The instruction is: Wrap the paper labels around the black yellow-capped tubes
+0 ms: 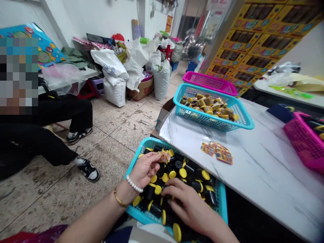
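Observation:
A teal basket (141, 150) on my lap holds several small black bottles with yellow caps (199, 175). My left hand (145, 168), with a pearl bracelet and a gold bangle at the wrist, pinches a small orange-yellow label sticker (164, 156) above the bottles. My right hand (189, 206) lies palm down on the bottles, its fingers curled among them at the basket's middle. Whether those fingers grip a bottle is hidden. Several more label stickers (217, 152) lie loose on the white marble table (265, 168) just past the basket.
A second teal basket (243, 121) with labelled yellow bottles stands further back on the table, a pink basket (210, 82) behind it and another pink one (303, 141) at right. A person in black sits at left. White sacks and yellow display boxes (258, 37) stand beyond.

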A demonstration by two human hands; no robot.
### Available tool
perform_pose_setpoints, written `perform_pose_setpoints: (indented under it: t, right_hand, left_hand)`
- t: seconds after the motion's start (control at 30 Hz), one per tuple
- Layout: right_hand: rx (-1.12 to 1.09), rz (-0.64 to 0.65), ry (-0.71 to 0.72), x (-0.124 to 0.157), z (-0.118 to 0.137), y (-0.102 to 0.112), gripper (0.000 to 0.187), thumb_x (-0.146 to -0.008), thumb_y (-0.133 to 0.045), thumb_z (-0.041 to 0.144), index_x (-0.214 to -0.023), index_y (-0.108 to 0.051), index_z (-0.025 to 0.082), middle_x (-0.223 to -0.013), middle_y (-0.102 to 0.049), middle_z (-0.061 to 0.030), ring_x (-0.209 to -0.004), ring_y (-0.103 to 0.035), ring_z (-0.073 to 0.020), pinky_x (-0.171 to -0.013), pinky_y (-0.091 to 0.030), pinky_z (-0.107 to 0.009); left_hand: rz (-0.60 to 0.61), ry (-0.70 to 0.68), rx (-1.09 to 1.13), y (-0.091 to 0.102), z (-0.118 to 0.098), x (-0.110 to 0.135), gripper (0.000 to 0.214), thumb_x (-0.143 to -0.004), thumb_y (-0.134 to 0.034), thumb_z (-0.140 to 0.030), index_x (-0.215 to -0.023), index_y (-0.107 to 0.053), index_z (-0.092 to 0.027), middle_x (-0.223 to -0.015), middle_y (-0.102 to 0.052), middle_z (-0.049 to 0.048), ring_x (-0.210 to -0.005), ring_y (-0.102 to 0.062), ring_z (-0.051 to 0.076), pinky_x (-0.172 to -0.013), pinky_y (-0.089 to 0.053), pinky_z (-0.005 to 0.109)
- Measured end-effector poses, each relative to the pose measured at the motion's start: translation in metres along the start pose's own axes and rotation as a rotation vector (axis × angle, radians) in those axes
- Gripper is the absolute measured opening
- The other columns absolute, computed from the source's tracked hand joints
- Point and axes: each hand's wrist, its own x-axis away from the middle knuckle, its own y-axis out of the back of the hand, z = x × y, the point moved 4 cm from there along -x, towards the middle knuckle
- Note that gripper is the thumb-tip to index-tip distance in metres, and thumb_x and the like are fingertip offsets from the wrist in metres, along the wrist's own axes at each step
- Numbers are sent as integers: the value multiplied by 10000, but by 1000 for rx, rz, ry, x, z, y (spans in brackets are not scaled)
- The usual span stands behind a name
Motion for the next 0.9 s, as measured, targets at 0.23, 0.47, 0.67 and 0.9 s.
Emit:
perform_pose_setpoints:
  t: [0.23,0.47,0.67,0.9]
  right_hand:
    - [-557,-628,-101,-5,-26,41,248,-822,-657,284,-1063,-649,224,-1190,-628,-97,-1072,-616,-232,-803,-548,-309]
    - [-770,-574,-233,-18,-41,42,377,-831,-665,360,-1170,-645,196,-805,-670,-22,-616,-560,-115,-565,-453,-226]
    - [-627,-537,-363,-16,-40,41,431,-827,-658,418,-1158,-640,143,-599,-662,1,-507,-553,-123,-501,-408,-226]
    - [-313,-605,-185,-13,-15,53,311,-834,-644,370,-1088,-654,189,-661,-671,-4,-526,-600,-142,-511,-476,-233]
  left_hand:
    - [52,8,-3,-11,5,0,253,-652,-821,-228,-777,-642,-100,-637,-589,-20,-398,-412,-5,-312,-174,80]
    - [94,29,-7,-18,12,-2,292,-658,-815,-243,-782,-581,-120,-617,-548,-43,-384,-414,0,-308,-190,84]
    - [151,70,61,-21,16,-3,248,-692,-782,-202,-792,-570,-123,-648,-579,-29,-379,-423,0,-319,-244,85]
    - [164,4,-9,-35,-3,13,292,-660,-809,-272,-809,-619,-109,-635,-558,-31,-391,-389,0,-332,-187,104]
